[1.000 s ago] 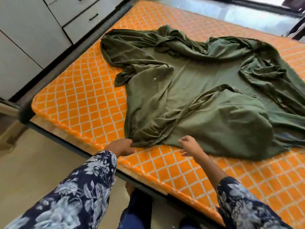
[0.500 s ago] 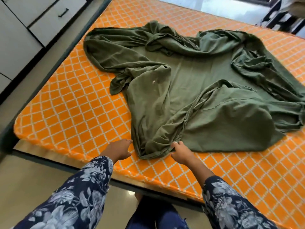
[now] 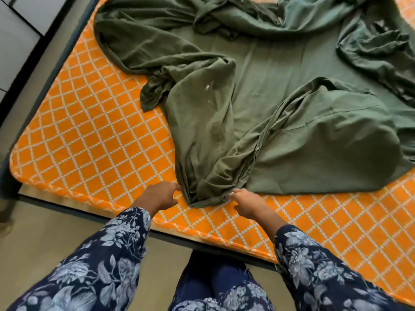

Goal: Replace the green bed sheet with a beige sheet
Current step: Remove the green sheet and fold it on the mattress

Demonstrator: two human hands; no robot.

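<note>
Green sheet (image 3: 258,122) top edge cropped

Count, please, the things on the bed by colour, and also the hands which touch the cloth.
Green: 1, the crumpled green sheet
Orange with white grid: 1, the mattress cover
Hands at the sheet's near edge: 2, the left hand and the right hand
Beige: 0 in view
Total: 4

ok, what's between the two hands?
Head view: the bunched near corner of the green sheet, lying on the orange mattress. Left hand and right hand each touch its edge.
</note>
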